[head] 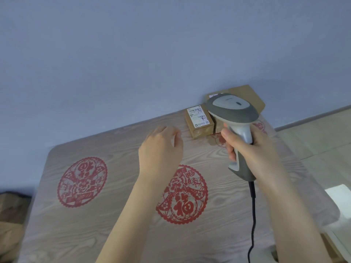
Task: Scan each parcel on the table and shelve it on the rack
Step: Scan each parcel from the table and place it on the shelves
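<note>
Grey scanner (232, 109), gripped by right hand (252, 147), partly hides rear parcel (245, 92); left hand (159, 147) hovers relaxed.

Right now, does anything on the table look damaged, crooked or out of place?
Nothing stands out. The small parcel lies flat, label up, and looks whole. The bigger parcel is mostly hidden by the scanner, so I cannot judge it.
</note>
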